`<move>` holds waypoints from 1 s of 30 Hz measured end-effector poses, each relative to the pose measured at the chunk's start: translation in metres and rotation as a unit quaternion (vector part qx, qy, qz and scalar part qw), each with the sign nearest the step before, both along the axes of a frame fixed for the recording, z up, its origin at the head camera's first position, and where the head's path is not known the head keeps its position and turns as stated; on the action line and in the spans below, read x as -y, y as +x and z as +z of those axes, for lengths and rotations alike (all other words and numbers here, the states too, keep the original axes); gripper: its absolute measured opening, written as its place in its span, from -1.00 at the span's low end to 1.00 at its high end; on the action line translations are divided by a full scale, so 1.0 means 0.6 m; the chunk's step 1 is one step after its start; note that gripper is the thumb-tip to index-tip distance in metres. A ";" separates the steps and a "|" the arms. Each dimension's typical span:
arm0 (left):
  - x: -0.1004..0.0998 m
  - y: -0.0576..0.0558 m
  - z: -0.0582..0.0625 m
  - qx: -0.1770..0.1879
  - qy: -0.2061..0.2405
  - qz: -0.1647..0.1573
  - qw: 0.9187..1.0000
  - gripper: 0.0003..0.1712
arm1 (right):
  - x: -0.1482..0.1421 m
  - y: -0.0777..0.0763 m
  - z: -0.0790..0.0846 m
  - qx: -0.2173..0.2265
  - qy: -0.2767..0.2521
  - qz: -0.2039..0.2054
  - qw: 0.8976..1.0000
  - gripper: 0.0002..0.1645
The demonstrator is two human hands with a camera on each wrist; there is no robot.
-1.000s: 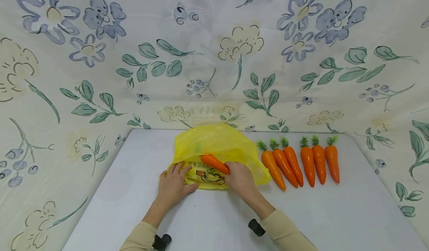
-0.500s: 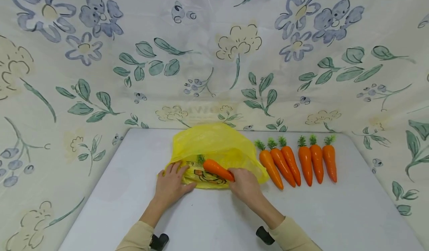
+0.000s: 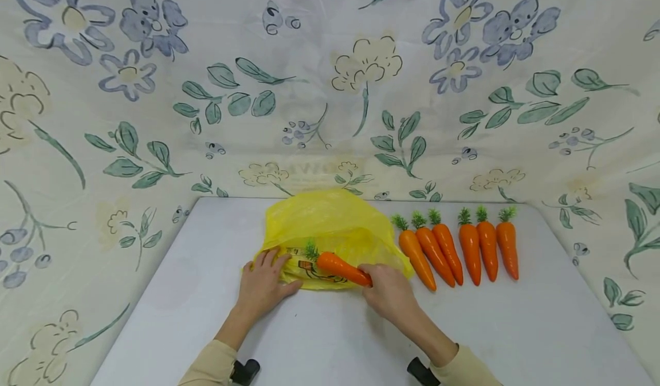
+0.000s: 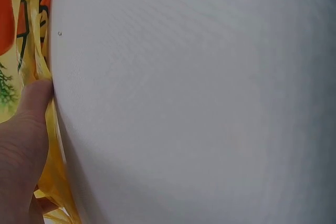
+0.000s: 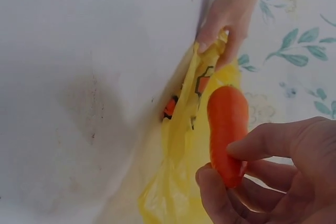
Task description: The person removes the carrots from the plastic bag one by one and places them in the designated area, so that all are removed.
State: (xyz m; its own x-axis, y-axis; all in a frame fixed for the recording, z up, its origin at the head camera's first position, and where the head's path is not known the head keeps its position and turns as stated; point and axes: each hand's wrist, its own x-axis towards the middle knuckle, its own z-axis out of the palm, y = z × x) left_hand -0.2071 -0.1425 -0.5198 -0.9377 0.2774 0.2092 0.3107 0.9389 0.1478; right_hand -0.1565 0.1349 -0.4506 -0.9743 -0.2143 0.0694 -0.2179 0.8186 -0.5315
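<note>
A yellow plastic bag (image 3: 330,228) lies on the white table (image 3: 330,340), its mouth toward me. My left hand (image 3: 272,264) pinches the bag's near edge; the right wrist view shows that left hand (image 5: 218,43) gripping the rim. My right hand (image 3: 372,275) holds an orange toy carrot (image 3: 341,268) by its pointed end. The carrot lies across the bag's mouth with its green top over the bag. In the right wrist view the carrot (image 5: 227,114) sits between thumb and fingers. My left thumb (image 4: 29,114) presses the yellow bag (image 4: 31,35).
Several more orange carrots (image 3: 459,251) with green tops lie side by side on the table, right of the bag. Flowered cloth (image 3: 330,88) hangs behind and at both sides. The table's near part is bare.
My right hand has drawn the carrot out of the bag toward the near right, and its green top now shows. The left hand has stayed on the bag's edge.
</note>
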 end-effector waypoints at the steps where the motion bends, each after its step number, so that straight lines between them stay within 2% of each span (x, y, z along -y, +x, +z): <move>1: 0.000 0.000 0.000 -0.001 0.000 0.000 1.000 -0.19 | -0.001 0.001 0.000 -0.003 0.000 0.002 1.000 -0.59; 9: 0.000 0.000 0.001 0.002 0.002 0.000 1.000 -0.20 | -0.009 0.008 0.006 0.000 0.010 0.015 1.000 -0.58; 18: 0.000 -0.001 -0.002 0.000 0.001 0.000 1.000 -0.20 | -0.019 0.011 0.023 -0.013 -0.020 0.013 1.000 -0.54; 27: 0.001 -0.002 -0.002 -0.005 0.008 -0.002 1.000 -0.22 | -0.041 0.005 0.036 -0.066 -0.080 -0.039 0.994 -0.51; 30: 0.001 -0.002 -0.002 -0.005 0.005 -0.002 1.000 -0.21 | -0.058 -0.002 0.040 -0.088 -0.083 -0.059 0.991 -0.51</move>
State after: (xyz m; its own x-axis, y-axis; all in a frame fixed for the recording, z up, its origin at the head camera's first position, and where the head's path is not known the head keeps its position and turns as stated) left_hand -0.2083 -0.1431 -0.5210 -0.9346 0.2783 0.2214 0.3151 0.9366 0.1532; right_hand -0.1574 0.1700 -0.4268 -0.9616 -0.0717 0.2648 -0.2274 0.7484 -0.6231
